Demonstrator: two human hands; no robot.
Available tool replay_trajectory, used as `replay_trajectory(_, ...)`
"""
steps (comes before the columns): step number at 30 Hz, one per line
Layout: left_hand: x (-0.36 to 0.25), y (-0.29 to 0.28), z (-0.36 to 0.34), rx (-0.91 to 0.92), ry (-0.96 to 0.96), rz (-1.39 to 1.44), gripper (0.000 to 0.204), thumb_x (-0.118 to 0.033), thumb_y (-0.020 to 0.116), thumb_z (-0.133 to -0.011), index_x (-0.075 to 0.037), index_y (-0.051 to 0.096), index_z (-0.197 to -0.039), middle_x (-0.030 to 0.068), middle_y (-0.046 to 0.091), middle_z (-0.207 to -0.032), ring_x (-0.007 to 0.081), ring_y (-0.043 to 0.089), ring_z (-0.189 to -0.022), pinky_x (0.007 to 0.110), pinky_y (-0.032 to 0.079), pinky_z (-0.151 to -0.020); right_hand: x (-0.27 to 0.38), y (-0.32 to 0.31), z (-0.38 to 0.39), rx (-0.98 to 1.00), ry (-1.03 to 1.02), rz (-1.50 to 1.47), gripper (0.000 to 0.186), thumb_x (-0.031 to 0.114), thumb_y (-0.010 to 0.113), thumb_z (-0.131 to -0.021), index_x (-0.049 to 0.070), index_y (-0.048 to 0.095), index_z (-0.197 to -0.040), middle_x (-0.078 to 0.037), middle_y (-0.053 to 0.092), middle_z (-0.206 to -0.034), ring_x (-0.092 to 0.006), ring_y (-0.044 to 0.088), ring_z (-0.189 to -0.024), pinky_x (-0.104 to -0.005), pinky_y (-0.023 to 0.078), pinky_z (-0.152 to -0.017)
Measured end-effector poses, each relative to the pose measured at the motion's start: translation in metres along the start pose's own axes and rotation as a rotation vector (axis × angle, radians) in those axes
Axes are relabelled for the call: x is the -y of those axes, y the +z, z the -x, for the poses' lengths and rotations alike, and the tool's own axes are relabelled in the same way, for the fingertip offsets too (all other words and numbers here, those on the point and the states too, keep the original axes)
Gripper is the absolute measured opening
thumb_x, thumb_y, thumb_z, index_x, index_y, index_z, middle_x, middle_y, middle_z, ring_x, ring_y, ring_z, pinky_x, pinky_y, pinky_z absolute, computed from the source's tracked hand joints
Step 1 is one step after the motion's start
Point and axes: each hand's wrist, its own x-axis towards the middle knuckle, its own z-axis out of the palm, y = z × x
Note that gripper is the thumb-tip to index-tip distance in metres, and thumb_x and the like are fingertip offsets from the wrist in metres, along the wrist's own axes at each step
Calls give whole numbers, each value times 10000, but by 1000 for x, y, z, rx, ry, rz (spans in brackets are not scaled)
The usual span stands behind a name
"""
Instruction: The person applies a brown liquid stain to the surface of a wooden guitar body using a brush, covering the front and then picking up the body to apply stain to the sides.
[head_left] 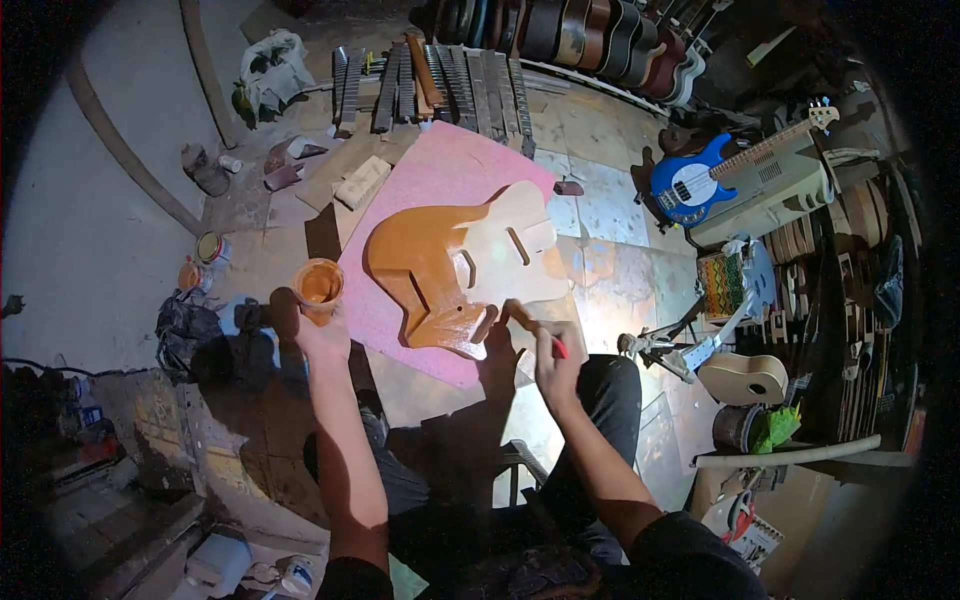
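Note:
A solid guitar body (410, 245) lies flat on a pink sheet (375, 325). Its left part is coated glossy orange-brown; the right part is pale bare wood with cut-out slots. My right hand (560, 360) is closed around a paintbrush (521, 315) with a red handle end, its bristles at the body's lower edge by the line between coated and bare wood. To the left of the body, my left hand (322, 335) grips a small cup (319, 285) of orange-brown liquid, held upright beside the sheet.
Slotted fingerboards (460, 90) lie in a row beyond the sheet, with a pale block (362, 183) nearer. A blue bass guitar (690, 182) stands at right, above an acoustic guitar body (742, 380). Guitar cases or bodies (590, 35) line the back. An open tin (212, 248) sits at left.

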Motion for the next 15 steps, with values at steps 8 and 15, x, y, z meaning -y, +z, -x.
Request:
replay_trajectory(8,2,-4,-3,57,12,-2,454,-404,645,-911,-137,565,-1270,31,587,-1267,193,562,-1129,323,497,-876,13,-5,53,276,-98,-73,153,40,650,-907,8,516,-842,-171,552,-788,-323,595,-709,-387,471,-637)
replay_trajectory(15,8,-10,-13,130,22,-54,396,-377,612,-924,-133,574,-1233,25,592,-1228,174,576,-1067,320,506,-825,-7,14,39,209,-162,100,109,76,662,-892,24,567,-888,-194,566,-829,-386,588,-719,-442,480,-639)
